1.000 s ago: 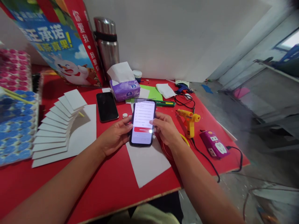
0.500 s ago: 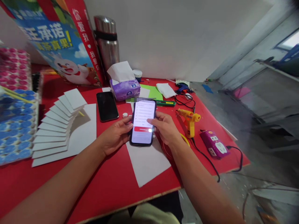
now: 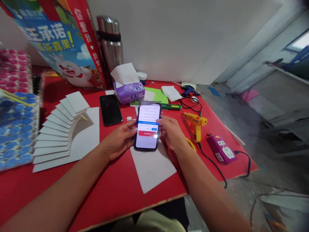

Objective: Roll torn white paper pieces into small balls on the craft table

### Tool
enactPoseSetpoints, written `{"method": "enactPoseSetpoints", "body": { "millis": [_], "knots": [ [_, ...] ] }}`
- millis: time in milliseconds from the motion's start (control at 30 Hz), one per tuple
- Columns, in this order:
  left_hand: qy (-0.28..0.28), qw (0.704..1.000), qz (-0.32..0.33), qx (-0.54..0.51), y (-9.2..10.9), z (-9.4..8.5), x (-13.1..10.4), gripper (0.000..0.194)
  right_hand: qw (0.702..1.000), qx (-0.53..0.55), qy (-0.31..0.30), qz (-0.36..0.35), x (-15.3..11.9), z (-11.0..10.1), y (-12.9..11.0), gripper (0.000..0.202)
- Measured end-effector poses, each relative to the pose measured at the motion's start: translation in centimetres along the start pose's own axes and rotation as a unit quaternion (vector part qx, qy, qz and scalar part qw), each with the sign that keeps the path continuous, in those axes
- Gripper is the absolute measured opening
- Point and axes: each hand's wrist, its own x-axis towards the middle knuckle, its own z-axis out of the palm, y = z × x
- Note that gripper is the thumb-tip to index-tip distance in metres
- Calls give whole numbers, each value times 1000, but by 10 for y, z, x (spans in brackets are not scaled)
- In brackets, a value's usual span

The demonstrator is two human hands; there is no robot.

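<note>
A lit smartphone [image 3: 146, 141] in a dark case is held upright above a white sheet [image 3: 154, 174] on the red table. My left hand [image 3: 122, 138] is closed on its left edge, thumb along the front. My right hand [image 3: 171, 130] grips the right edge, its thumb at the side of the screen. The screen shows lines of text, a blue highlighted row and a red button. A second phone [image 3: 111, 110], dark-screened, lies flat to the left. White card pieces [image 3: 58, 135], built like fanned steps, stand on a white board [image 3: 90, 129].
A purple tissue pack [image 3: 130, 92], a steel flask [image 3: 112, 51] and a printed bag [image 3: 72, 61] stand at the back. On the right are a yellow glue gun [image 3: 196, 124] and a purple power socket [image 3: 220, 149] with cords. Blue and pink rolls [image 3: 18, 132] sit far left.
My right thumb has drawn back from the screen towards the right edge. A row on the screen has turned blue, and a small blue button shows below it. The phone is still held.
</note>
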Motion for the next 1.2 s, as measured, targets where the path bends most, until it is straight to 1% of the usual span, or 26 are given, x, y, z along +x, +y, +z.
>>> {"method": "enactPoseSetpoints", "body": {
  "millis": [67, 133, 167, 233, 300, 400, 467, 567, 700, 833, 900, 1067, 1200],
  "knots": [
    [4, 1000, 6, -4, -1, -1, 1, 45, 1000, 15, 11, -3, 1, 0, 0, 16],
    [3, 1000, 18, -17, -1, -2, 3, 45, 1000, 25, -7, -1, 2, -1, 0, 8],
    [0, 999, 26, -24, -2, -3, 4, 46, 999, 29, -22, 2, 2, -1, 0, 10],
    [-7, 999, 36, -35, -2, -4, 5, 46, 998, 34, -49, 10, 2, -2, 0, 26],
    [-9, 998, 38, -39, -2, -4, 6, 45, 997, 37, -63, 11, 2, -3, 1, 35],
    [-8, 998, 37, -43, -2, -2, 5, 45, 997, 36, -68, 5, 3, -3, 3, 43],
    [-10, 998, 37, -43, -1, -1, 4, 44, 998, 22, -64, 1, 3, -3, 4, 44],
    [-11, 999, 35, -38, -1, 0, 3, 43, 998, 0, -65, -2, 3, -3, 5, 43],
    [-7, 999, 34, -33, 0, 2, 3, 42, 998, 1, -65, -3, 2, -2, 3, 40],
    [-5, 999, 34, -33, 1, 2, 2, 43, 999, 12, -48, 3, 0, -1, -1, 23],
    [-5, 999, 35, -30, 0, 0, 3, 42, 999, 14, -31, 9, 0, 1, -2, 18],
    [-4, 999, 40, -12, -2, -3, 4, 39, 1000, 24, -9, 19, -1, 4, -4, 15],
    [7, 999, 37, -13, -2, -1, 3, 38, 999, 31, 3, 14, -1, 4, -3, 26]
  ]
}}
